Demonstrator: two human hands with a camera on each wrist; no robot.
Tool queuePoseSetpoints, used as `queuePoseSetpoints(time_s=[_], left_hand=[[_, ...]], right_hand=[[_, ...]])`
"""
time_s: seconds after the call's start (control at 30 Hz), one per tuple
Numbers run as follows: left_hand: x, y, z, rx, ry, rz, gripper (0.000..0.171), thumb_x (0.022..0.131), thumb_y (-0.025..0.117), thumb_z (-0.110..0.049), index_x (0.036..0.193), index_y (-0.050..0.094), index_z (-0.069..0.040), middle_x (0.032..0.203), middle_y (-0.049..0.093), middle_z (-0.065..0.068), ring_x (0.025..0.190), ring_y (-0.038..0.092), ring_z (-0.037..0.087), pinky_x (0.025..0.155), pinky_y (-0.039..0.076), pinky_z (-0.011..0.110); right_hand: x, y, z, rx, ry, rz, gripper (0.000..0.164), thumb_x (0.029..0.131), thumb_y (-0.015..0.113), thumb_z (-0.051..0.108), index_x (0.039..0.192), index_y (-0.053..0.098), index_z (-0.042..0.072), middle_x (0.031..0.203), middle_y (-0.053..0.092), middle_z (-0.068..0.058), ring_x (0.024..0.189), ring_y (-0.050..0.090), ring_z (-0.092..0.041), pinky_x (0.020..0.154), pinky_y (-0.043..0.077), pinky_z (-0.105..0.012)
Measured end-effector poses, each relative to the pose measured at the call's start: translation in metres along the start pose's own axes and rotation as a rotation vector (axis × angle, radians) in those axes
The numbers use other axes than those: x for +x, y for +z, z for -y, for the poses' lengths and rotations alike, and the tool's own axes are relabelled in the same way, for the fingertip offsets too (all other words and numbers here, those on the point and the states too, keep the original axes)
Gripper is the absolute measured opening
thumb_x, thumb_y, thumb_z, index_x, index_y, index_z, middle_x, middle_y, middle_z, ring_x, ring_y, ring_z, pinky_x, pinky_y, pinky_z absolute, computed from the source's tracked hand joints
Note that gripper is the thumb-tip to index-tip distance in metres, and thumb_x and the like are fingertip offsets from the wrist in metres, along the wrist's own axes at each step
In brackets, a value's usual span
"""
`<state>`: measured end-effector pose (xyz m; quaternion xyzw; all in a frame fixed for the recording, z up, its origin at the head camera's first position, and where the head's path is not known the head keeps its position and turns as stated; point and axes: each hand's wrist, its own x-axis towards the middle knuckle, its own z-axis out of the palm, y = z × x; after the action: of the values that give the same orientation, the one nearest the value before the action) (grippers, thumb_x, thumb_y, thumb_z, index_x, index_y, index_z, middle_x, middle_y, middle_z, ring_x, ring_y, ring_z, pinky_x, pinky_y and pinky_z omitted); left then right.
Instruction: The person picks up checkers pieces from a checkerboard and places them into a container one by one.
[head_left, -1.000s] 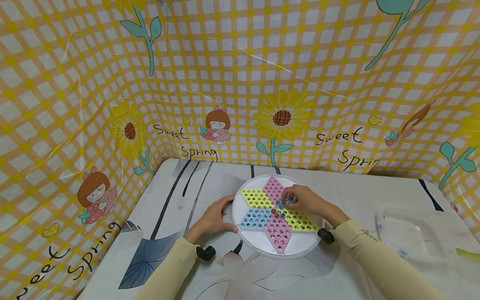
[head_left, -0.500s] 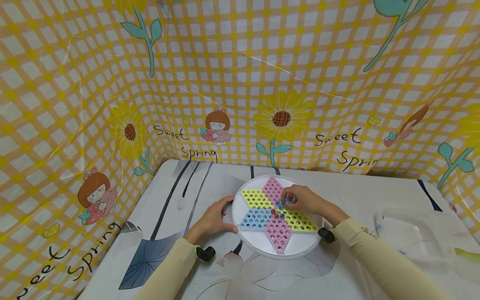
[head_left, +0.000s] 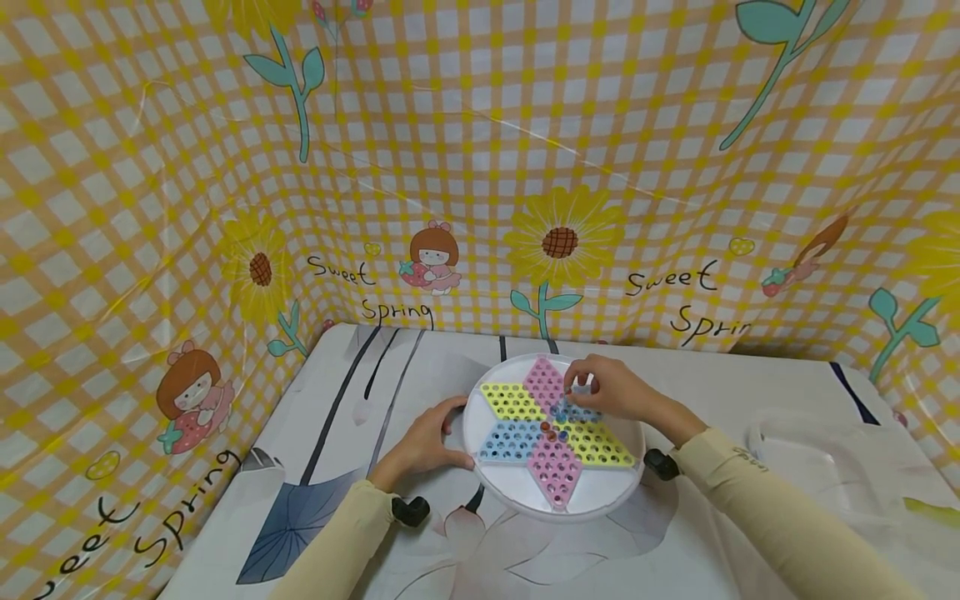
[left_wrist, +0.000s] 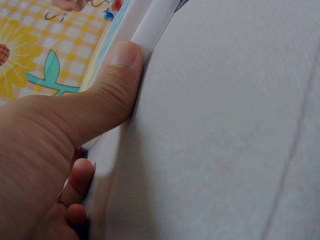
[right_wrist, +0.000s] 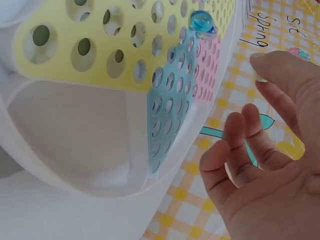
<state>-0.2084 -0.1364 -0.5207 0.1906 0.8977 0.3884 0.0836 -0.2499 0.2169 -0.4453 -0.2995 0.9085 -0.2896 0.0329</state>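
Observation:
A round white Chinese checkers board point(head_left: 506, 487) with a pink, yellow and blue star lies on the table. My left hand point(head_left: 427, 437) holds its left edge; in the left wrist view the thumb point(left_wrist: 117, 75) lies along the rim with other fingers curled by the edge. Red marbles point(head_left: 552, 436) and blue marbles point(head_left: 558, 410) sit near the star's centre. Over the far right of the star is my right hand point(head_left: 611, 390), thumb and index finger close together with no marble showing between them. The right wrist view shows its other fingers loosely bent and a blue marble point(right_wrist: 201, 21) on the board.
A clear plastic container point(head_left: 810, 467) stands on the table at the right. Behind the table hangs a yellow checked cloth point(head_left: 480, 167) with printed flowers. The table cover point(head_left: 405, 367) is white with a printed plant pattern.
My right hand has lifted slightly from the marbles, and a gap now shows behind its thumb and index finger. The left hand stays at the board's edge. The head view has shifted slightly.

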Motion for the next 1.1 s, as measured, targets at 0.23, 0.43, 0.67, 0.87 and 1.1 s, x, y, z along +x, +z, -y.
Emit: queuePoseSetpoints(time_s=[0.23, 0.43, 0.67, 0.87, 1.1], left_hand=[[0.000, 0.000, -0.001, -0.009, 0.009, 0.002, 0.101, 0.070, 0.097, -0.028, 0.154, 0.043, -0.010, 0.097, 0.050, 0.004, 0.087, 0.043, 0.018, 0.072, 0.035, 0.030], [0.000, 0.000, -0.002, -0.017, 0.005, 0.005, 0.101, 0.070, 0.097, -0.028, 0.153, 0.043, -0.011, 0.097, 0.050, 0.003, 0.088, 0.043, 0.018, 0.073, 0.035, 0.030], [0.000, 0.001, -0.001, -0.015, 0.013, 0.003, 0.101, 0.070, 0.097, -0.027, 0.154, 0.043, -0.010, 0.096, 0.049, 0.004, 0.087, 0.043, 0.018, 0.072, 0.035, 0.030], [0.000, 0.001, -0.002, -0.015, 0.005, 0.004, 0.101, 0.070, 0.097, -0.028, 0.154, 0.043, -0.010, 0.097, 0.050, 0.004, 0.089, 0.044, 0.018, 0.073, 0.036, 0.031], [0.000, 0.001, 0.000, -0.004, 0.000, 0.000, 0.101, 0.070, 0.097, -0.029, 0.153, 0.043, -0.011, 0.097, 0.050, 0.003, 0.089, 0.044, 0.018, 0.074, 0.036, 0.031]], right_hand=[[-0.001, 0.000, -0.001, -0.008, -0.045, -0.083, 0.016, 0.088, 0.081, 0.009, 0.101, 0.071, 0.012, 0.093, 0.061, -0.006, 0.074, 0.055, -0.018, 0.065, 0.048, -0.029], [-0.005, -0.001, 0.002, 0.014, -0.035, -0.105, 0.015, 0.088, 0.081, 0.010, 0.100, 0.071, 0.013, 0.093, 0.061, -0.005, 0.075, 0.055, -0.018, 0.065, 0.048, -0.029], [-0.019, -0.005, 0.000, 0.016, -0.012, -0.149, 0.015, 0.089, 0.080, 0.010, 0.100, 0.071, 0.013, 0.096, 0.062, -0.006, 0.078, 0.056, -0.019, 0.065, 0.047, -0.030], [-0.038, -0.014, -0.004, 0.001, 0.031, -0.179, 0.016, 0.089, 0.081, 0.011, 0.101, 0.071, 0.015, 0.096, 0.062, -0.004, 0.080, 0.056, -0.019, 0.064, 0.046, -0.030], [-0.066, -0.033, -0.009, -0.020, 0.094, -0.211, 0.014, 0.091, 0.080, 0.018, 0.102, 0.072, 0.018, 0.101, 0.063, -0.003, 0.084, 0.056, -0.021, 0.062, 0.046, -0.028]])
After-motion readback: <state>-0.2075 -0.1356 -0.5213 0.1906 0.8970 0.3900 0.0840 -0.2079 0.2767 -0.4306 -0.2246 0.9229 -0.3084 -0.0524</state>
